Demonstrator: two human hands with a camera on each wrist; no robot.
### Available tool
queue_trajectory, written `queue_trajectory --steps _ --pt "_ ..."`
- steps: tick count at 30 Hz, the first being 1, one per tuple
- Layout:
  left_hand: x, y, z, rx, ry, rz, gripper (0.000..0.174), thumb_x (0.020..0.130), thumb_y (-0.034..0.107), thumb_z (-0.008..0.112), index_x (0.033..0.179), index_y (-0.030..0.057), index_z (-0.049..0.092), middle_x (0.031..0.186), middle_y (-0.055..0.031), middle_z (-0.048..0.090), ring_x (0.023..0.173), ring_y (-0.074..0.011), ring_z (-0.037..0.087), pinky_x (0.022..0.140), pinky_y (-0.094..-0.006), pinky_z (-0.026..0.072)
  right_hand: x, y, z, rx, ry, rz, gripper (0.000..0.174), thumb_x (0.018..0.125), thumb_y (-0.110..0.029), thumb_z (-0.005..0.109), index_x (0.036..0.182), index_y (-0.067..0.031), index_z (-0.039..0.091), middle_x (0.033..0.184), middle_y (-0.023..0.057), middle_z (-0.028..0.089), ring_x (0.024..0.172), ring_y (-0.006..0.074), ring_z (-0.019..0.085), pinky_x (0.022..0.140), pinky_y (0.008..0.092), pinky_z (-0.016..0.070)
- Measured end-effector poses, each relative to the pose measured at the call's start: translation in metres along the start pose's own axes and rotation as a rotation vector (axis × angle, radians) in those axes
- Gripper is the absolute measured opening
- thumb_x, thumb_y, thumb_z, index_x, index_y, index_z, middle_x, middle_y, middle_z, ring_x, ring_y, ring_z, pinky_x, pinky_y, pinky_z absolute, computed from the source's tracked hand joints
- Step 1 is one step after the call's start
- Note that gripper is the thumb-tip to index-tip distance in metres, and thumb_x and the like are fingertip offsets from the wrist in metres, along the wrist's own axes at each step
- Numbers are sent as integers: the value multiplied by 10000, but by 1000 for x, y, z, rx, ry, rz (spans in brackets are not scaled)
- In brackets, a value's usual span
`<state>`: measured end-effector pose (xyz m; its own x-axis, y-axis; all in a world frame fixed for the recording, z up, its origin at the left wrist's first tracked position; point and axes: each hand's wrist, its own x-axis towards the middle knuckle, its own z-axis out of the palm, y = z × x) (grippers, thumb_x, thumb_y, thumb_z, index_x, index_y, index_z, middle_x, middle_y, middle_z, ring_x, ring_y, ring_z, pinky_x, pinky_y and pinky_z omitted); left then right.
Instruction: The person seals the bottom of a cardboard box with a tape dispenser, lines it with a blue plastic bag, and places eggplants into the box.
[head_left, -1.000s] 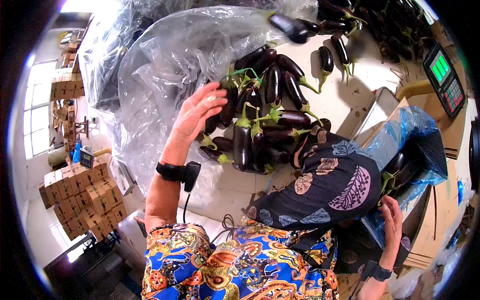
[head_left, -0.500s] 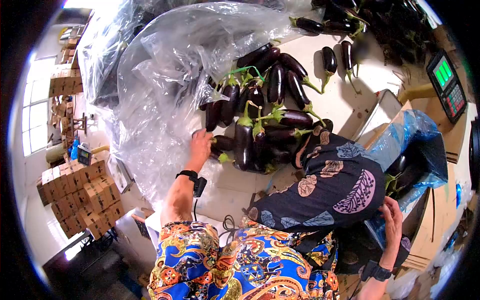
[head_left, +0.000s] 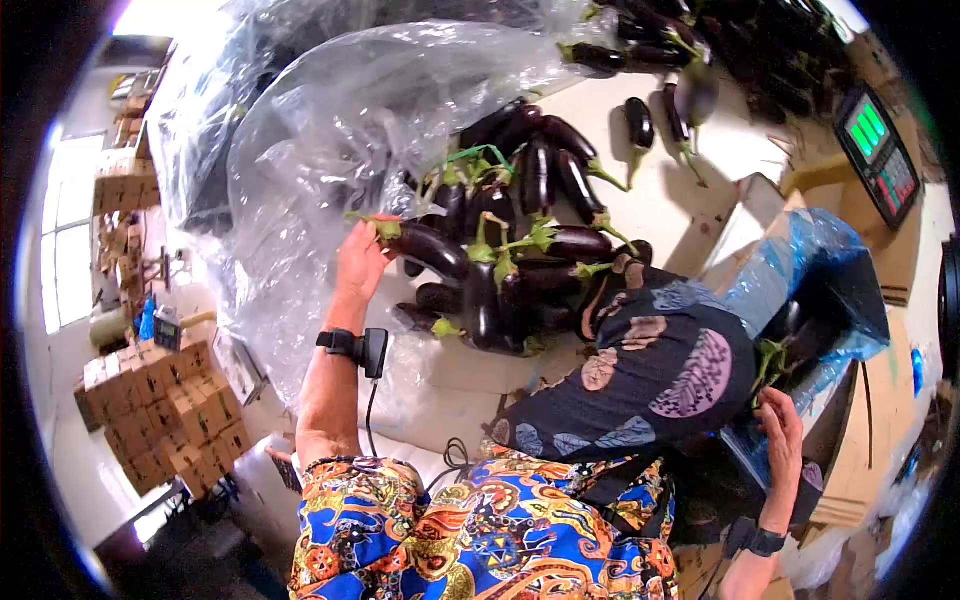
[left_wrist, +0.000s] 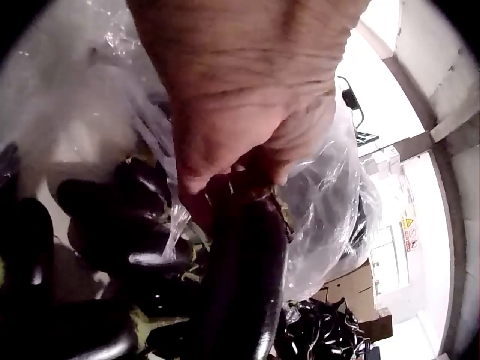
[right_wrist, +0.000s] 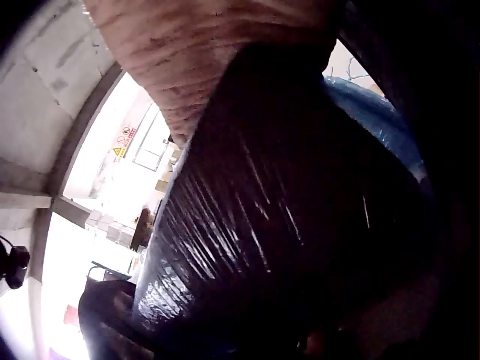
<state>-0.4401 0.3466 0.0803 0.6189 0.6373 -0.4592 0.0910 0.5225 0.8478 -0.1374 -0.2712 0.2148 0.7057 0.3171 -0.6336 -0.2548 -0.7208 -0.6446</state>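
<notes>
In the head view my left hand [head_left: 362, 264] pinches a dark purple eggplant [head_left: 432, 250] by its green stem end, at the left side of the eggplant pile. The left wrist view has this eggplant [left_wrist: 244, 289] pointing down from the fingers, its cap partly covered by them. Several more eggplants [head_left: 536, 178] lie right beside it, some bound by a green strip. At the right, my right hand [head_left: 782, 440] grips the edge of a blue plastic liner [head_left: 755, 292] in a box holding eggplants. In the right wrist view the plastic [right_wrist: 225, 217] hangs creased below that hand.
Clear plastic sheeting [head_left: 300, 190] spreads over the left of the table. A scale display [head_left: 878, 150] stands at the right, and a larger eggplant heap lies at the back right. A person's patterned cloth cap [head_left: 650, 370] covers the lower middle. Cartons [head_left: 165, 400] are stacked at the left.
My left hand came down toward the pile's left edge, took an eggplant by its stem end, then moved up and left with it. My right hand has stayed at the liner.
</notes>
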Motion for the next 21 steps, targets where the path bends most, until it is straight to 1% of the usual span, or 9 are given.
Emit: queue_trajectory --steps 1,2,3,6,8,10,12,18,21 --pt "8 -4 3 -27 -36 -11 253 1036 199 432 1163 39 581 1171 -116 626 1056 -253 603 905 -402 508 4 14 -1 25 14 -41 327 971 -193 588 1247 -17 587 1107 62 644 936 142 605 812 276 484" --pt "10 -9 8 238 -52 100 255 1032 206 458 1154 22 586 1200 -134 624 1059 -257 605 917 -404 499 0 28 -8 45 49 -73 323 970 -186 589 1247 -20 589 1105 60 648 941 141 608 806 276 488" --pt "15 -13 7 -39 -56 14 251 1029 191 467 1157 12 588 1212 -138 625 1064 -250 605 912 -394 496 -4 22 -12 11 52 -47 324 969 -186 590 1247 -19 588 1112 62 655 954 143 613 805 277 494" --pt "26 -18 31 0 -111 -74 256 1026 200 491 1171 9 580 1128 -109 643 1038 -218 606 916 -366 486 -13 11 -18 78 138 -4 353 970 -234 585 1249 -17 585 1136 72 666 952 148 637 784 267 499" --pt "35 -28 37 137 -166 -50 275 1033 220 468 1202 25 562 1169 -116 626 1054 -238 607 947 -404 494 -19 13 -25 38 170 -38 349 970 -229 576 1250 -20 584 1142 79 669 951 150 645 766 270 507" --pt "38 -27 42 338 -200 -73 291 1028 261 483 1188 39 582 1117 -89 654 917 -149 617 734 -260 508 -27 7 -29 92 208 -19 353 950 -219 602 1234 -9 596 1102 99 695 933 137 634 791 282 510" --pt "38 -28 57 395 -219 -111 271 1028 266 477 1153 56 596 1076 -71 672 816 -110 606 624 -214 467 -32 11 -31 107 219 -68 355 946 -223 610 1233 -15 595 1093 108 700 920 142 640 795 289 518" --pt "37 -28 90 560 -217 -111 208 1013 230 490 1100 67 586 986 -47 671 751 -113 594 580 -250 456 -36 18 -34 70 156 -126 335 927 -202 640 1189 1 592 1058 134 703 912 169 663 807 310 526" --pt "35 -36 96 520 -184 -170 199 1012 236 475 1091 85 578 973 -51 670 762 -116 604 585 -235 462 -38 14 -36 41 142 -172 316 949 -190 597 1205 -6 591 1031 75 687 862 108 608 764 276 508"
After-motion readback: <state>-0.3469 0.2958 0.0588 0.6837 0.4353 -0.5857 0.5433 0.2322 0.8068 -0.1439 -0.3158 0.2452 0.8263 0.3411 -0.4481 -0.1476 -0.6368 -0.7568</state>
